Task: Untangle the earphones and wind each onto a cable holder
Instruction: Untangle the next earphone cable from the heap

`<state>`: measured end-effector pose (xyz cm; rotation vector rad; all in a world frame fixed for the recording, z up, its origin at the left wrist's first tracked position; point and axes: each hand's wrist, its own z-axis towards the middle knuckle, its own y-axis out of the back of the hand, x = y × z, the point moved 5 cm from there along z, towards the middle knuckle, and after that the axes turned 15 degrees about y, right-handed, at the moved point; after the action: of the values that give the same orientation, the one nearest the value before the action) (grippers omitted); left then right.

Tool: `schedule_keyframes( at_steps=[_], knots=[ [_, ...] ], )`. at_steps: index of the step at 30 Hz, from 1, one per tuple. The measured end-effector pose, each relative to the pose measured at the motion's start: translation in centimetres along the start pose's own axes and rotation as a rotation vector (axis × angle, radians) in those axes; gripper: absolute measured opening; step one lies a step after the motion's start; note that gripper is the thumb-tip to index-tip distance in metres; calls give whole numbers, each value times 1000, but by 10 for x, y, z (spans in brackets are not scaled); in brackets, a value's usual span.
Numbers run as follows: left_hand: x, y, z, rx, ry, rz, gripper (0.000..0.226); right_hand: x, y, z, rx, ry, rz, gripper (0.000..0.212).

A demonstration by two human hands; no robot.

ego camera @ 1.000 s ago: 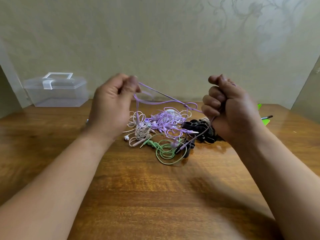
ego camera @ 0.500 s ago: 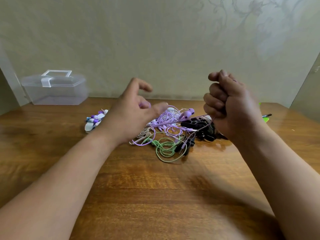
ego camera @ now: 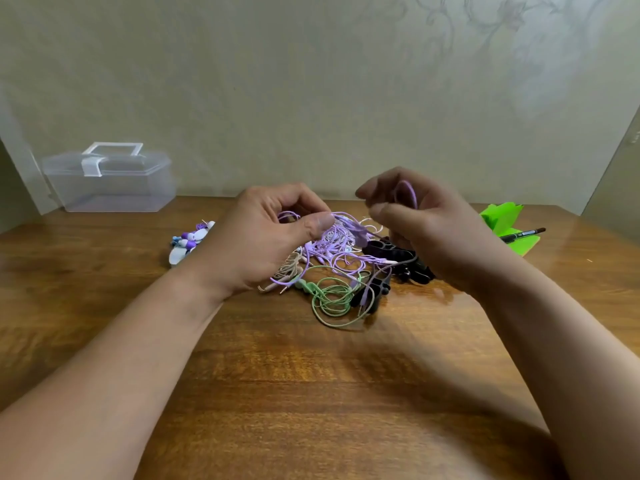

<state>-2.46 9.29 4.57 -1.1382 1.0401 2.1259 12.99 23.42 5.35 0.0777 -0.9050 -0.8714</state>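
- Purple earphones (ego camera: 332, 247) lie in a tangled heap in the middle of the wooden desk (ego camera: 311, 393), with part of the cable lifted up between the two hands.
- The left grip (ego camera: 256, 237) hovers over the left side of the heap, thumb and forefinger pinching a few purple strands.
- The right grip (ego camera: 433, 230), blurred, has its fingers curled, and a loop of the purple cable runs round them above the heap.
- Green earphones (ego camera: 332, 299) lie coiled at the near edge of the heap, touching the purple strands.
- Beige earphones (ego camera: 289, 270) lie bunched under the left hand.
- Black cable holders (ego camera: 388, 249) sit at the right of the heap, partly hidden by the right hand.
- A small cluster of white and purple pieces (ego camera: 188, 240) lies just left of the left wrist.
- A clear plastic box (ego camera: 110, 181) stands at the far left by the wall; green paper (ego camera: 502, 220) and a pen (ego camera: 523, 234) lie at the far right.
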Motion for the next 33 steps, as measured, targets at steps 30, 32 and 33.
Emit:
schedule_keyframes(
  at_steps=[30,32,33],
  knots=[
    [11,-10,1,-66,139,-59,10,8,-19,-5,-123,137,-347,6],
    [12,-9,1,-41,188,-181,7,10,-18,-5,-141,156,-289,4],
    [11,-9,1,-23,212,-241,7,12,-18,-5,-149,173,-278,4]
  ],
)
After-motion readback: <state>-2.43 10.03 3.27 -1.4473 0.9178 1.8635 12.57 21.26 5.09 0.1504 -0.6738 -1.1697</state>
